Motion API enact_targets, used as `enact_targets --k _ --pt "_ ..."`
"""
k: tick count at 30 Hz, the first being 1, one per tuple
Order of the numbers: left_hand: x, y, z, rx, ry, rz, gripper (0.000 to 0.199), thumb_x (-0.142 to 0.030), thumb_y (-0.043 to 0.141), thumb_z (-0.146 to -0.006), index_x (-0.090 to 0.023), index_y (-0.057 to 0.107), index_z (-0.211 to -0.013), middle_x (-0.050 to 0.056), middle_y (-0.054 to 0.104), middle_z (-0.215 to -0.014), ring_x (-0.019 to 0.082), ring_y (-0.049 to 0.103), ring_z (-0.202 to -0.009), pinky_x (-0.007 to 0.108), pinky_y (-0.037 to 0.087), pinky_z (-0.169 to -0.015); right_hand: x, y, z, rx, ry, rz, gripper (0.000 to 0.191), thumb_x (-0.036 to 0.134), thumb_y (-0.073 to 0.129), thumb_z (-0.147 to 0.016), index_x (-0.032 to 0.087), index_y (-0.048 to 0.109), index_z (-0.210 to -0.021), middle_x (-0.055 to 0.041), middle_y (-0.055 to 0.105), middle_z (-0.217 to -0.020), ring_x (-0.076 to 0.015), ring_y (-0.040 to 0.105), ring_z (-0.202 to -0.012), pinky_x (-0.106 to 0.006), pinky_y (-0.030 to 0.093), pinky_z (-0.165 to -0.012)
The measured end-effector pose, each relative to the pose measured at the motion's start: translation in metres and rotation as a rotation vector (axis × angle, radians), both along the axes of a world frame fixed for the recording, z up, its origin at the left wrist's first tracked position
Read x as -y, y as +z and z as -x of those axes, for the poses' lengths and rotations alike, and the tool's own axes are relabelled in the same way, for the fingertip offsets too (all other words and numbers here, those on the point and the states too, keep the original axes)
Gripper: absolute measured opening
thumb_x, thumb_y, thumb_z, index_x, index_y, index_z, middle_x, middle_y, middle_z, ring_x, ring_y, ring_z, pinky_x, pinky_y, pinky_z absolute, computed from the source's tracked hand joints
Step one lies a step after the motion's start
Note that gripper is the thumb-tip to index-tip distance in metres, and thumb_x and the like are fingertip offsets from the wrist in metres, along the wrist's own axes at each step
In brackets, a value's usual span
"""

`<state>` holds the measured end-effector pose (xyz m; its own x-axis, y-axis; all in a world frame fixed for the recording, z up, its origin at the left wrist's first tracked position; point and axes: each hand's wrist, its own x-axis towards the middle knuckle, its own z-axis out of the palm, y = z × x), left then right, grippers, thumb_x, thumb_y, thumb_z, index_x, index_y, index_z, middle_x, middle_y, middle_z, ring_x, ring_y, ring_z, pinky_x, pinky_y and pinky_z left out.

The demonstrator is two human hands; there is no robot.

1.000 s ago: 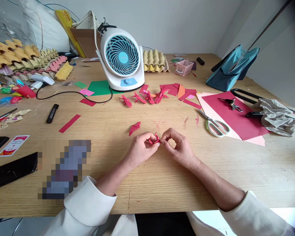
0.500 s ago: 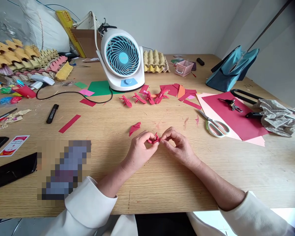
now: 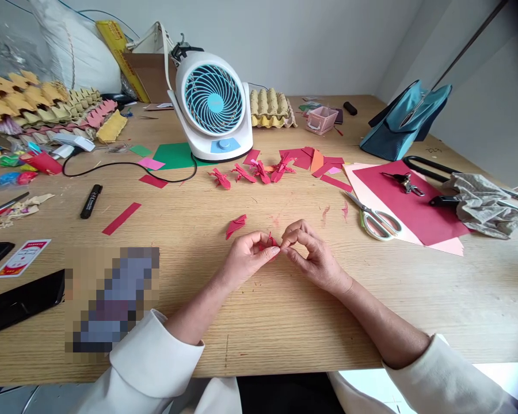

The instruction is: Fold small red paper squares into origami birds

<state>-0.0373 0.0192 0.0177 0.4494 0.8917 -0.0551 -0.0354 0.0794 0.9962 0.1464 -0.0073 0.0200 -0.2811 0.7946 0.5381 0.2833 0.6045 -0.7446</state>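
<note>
Small folded red paper (image 3: 272,239) is pinched between the thumb and fingers of my left hand (image 3: 247,256), mostly hidden by them. My right hand (image 3: 313,256) is closed in a pinch at the paper's right end, its fingertips against my left thumb. Just beyond my left hand lies another folded red paper piece (image 3: 236,226) on the wooden table (image 3: 259,328). Farther back, several folded red paper figures (image 3: 262,171) stand in a row.
A white fan (image 3: 216,103) stands behind the figures. On the right, scissors (image 3: 377,221) rest by red paper sheets (image 3: 414,201). To the left lie a red strip (image 3: 121,218), a black marker (image 3: 91,201) and a black phone (image 3: 23,302). Egg trays (image 3: 271,106) sit at the back.
My left fingers have closed farther over the folded red paper, the thumb now lying across it, so less of it shows. The right hand has barely moved.
</note>
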Motion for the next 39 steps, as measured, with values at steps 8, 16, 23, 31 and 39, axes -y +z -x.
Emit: enact_targets --k 8,16,23,31,39 --pt "0.001 -0.004 -0.002 -0.138 0.18 -0.368 0.008 -0.021 0.067 -0.078 -0.015 0.062 -0.076 0.002 0.062 -0.077 0.012 0.06 -0.072 0.023 0.052 -0.067 0.0 -0.009 0.002 -0.073 -0.07 0.113 0.01 0.017 0.06 -0.09 0.022 0.058 -0.098 -0.0043 0.056 -0.093 -0.016 0.054 -0.083 -0.032 0.047 -0.076" --pt "0.007 0.002 0.0 -0.267 0.247 -0.664 0.006 -0.014 0.063 -0.083 -0.016 0.061 -0.078 0.003 0.065 -0.081 0.013 0.061 -0.074 0.024 0.052 -0.067 0.001 -0.013 0.005 -0.214 -0.083 0.4 0.012 0.031 0.066 -0.088 0.02 0.061 -0.091 -0.0029 0.06 -0.087 -0.0156 0.059 -0.08 -0.031 0.049 -0.075" --pt "0.009 0.006 -0.001 -0.301 0.262 -0.767 0.008 -0.011 0.063 -0.083 -0.017 0.061 -0.078 0.003 0.065 -0.081 0.012 0.061 -0.073 0.023 0.052 -0.066 0.003 -0.015 0.008 -0.24 -0.07 0.433 0.013 0.033 0.066 -0.088 0.021 0.063 -0.09 -0.0022 0.062 -0.086 -0.0148 0.059 -0.078 -0.03 0.048 -0.074" --pt "0.01 0.004 -0.002 -0.325 0.258 -0.768 0.008 -0.011 0.061 -0.083 -0.017 0.06 -0.078 0.002 0.064 -0.08 0.012 0.06 -0.071 0.023 0.052 -0.066 0.003 -0.012 0.009 -0.187 -0.112 0.367 0.014 0.032 0.062 -0.089 0.019 0.062 -0.085 -0.0021 0.061 -0.081 -0.0136 0.055 -0.072 -0.028 0.046 -0.069" --pt "0.012 -0.001 -0.003 -0.394 0.244 -0.697 0.012 -0.009 0.059 -0.081 -0.019 0.059 -0.088 0.002 0.066 -0.083 0.013 0.063 -0.073 0.025 0.053 -0.072 0.005 -0.008 0.012 -0.089 -0.188 0.298 0.011 0.027 0.06 -0.09 0.019 0.06 -0.082 -0.0026 0.061 -0.079 -0.0147 0.057 -0.072 -0.029 0.047 -0.069"
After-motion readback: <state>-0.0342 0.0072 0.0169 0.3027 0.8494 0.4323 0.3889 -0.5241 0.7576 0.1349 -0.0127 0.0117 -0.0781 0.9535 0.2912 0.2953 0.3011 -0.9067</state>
